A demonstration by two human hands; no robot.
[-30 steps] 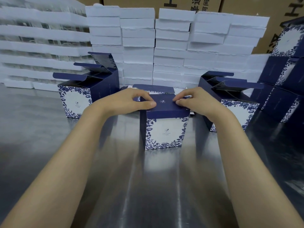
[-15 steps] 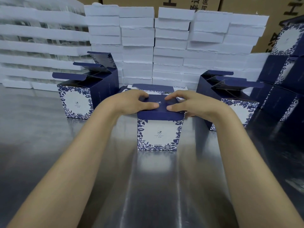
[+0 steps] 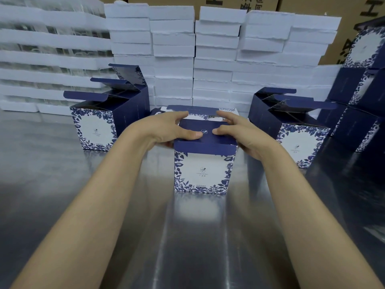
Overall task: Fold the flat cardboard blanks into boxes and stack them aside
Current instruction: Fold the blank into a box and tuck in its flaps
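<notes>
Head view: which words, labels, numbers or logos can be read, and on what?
"H": large black print on the right brown carton, cut off by the frame.
Middle brown carton: black characters, cropped, unreadable.
Centre box front: logo and small print, too small to read.
Left box, right box: same, unreadable.

Head-worn view, facing forward and down, close over metal table [image 3: 62, 205]
</notes>
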